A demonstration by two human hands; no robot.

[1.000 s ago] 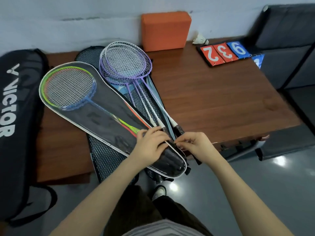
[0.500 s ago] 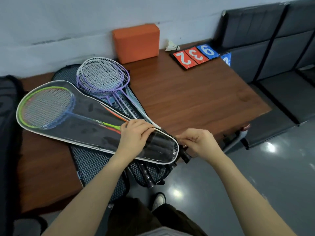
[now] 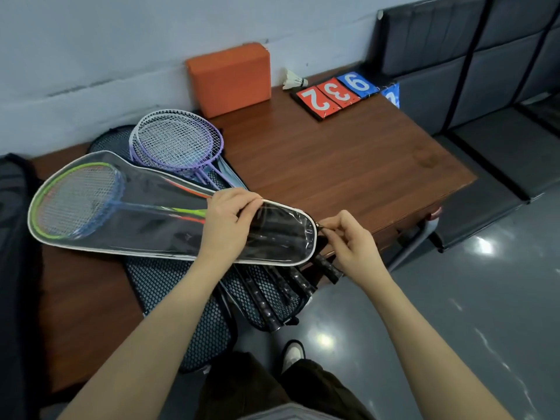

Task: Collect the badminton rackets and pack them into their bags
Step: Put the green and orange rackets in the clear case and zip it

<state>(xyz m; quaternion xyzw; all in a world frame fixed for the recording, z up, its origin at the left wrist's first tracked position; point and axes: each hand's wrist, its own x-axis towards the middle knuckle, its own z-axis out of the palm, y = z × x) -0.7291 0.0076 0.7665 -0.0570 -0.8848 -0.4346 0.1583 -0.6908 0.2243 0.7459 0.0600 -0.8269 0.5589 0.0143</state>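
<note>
Table [image 3: 348, 177] of dark brown wood fills the middle of the view, with grey padded seats [image 3: 485, 71] to its right and a large black bag [image 3: 12, 237] at the far left edge. Across the table's near edge lies a black mesh racket bag [image 3: 169, 283], and on it rest purple rackets [image 3: 178, 140], their black handles overhanging the edge. On top of these lies a clear racket bag [image 3: 145, 222] with white piping, holding a green and blue racket [image 3: 78, 201] whose head points left. An orange block [image 3: 230, 77] stands against the wall, with a score flip board [image 3: 336, 92] and a white shuttlecock [image 3: 294, 78] to its right. The left hand [image 3: 227, 225] grips the clear bag's upper edge near its handle end, fingers curled over the piping. The right hand [image 3: 348, 237], just beside the bag's narrow tip, pinches a small zipper pull [image 3: 319, 227] there between thumb and forefinger.
</note>
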